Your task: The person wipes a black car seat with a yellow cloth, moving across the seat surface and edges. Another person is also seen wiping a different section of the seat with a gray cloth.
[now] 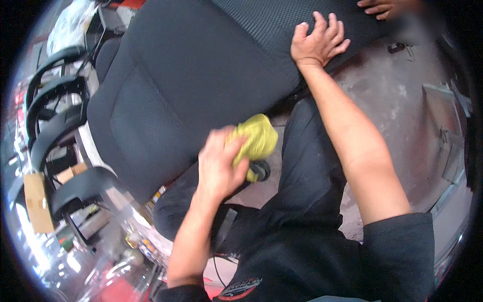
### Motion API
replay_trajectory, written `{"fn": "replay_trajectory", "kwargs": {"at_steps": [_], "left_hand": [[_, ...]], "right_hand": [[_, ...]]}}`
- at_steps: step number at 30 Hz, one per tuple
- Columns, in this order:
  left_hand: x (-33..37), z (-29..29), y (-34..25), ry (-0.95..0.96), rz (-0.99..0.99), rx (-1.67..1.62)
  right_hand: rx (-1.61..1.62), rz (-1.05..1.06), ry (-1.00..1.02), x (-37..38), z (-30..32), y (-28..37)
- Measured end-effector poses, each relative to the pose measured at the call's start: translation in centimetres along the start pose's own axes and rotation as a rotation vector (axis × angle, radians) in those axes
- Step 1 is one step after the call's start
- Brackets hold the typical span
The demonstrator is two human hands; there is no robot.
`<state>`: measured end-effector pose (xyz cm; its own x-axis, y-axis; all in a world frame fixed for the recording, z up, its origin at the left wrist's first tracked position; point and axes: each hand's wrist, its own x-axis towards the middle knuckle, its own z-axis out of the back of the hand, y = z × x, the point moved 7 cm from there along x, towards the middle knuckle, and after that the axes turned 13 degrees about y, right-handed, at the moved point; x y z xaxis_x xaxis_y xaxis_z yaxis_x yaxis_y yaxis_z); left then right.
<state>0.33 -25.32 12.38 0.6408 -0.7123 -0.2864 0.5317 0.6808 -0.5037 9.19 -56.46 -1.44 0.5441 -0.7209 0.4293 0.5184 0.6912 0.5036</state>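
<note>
Apparently midway through handwork on a seat (181,60), a seated person looks down past a black shirt (302,256) and dark trousers (307,166). The left hand (220,163), slightly blurred, grips a crumpled yellow cloth (257,138) above the lap, near the seat's lower edge; whether the cloth touches the fabric cannot be told. The right hand (321,43) grasps nothing visible; it lies on the seat's far right part, back upward, fingers spread and a little bent. Another person's hand (380,7) shows at the upper right, beside the same seat.

As for progress, the dark grey fabric looks whole and mostly smooth, with seams in place, so much seems done. With the cloth in hand, the work looks unfinished; how much is left cannot be judged from this view.

The seat fills the upper middle, tilted, with plain panels and a textured strip. Right of it spreads a grey, stained floor (370,93). Along the left stand curved black frames (58,103), with a cardboard piece (37,201) below them and clear plastic (70,27) above. The lower left is cluttered, shiny and too blurred to sort out.
</note>
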Motion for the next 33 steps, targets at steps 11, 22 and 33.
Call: {"fn": "replay_trajectory", "kwargs": {"at_steps": [11, 22, 33], "left_hand": [[-3.5, -4.4, 7.3, 0.332, 0.093, 0.575], [-1.5, 11.7, 17.3, -0.338, 0.824, 0.118], [-3.8, 8.1, 5.7, 0.067, 0.182, -0.038]], "right_hand": [[0.026, 0.048, 0.069, -0.3, -0.6, 0.4], [0.022, 0.024, 0.082, -0.1, -0.3, 0.8], [-0.054, 0.048, 0.025, -0.1, 0.2, 0.6]]}}
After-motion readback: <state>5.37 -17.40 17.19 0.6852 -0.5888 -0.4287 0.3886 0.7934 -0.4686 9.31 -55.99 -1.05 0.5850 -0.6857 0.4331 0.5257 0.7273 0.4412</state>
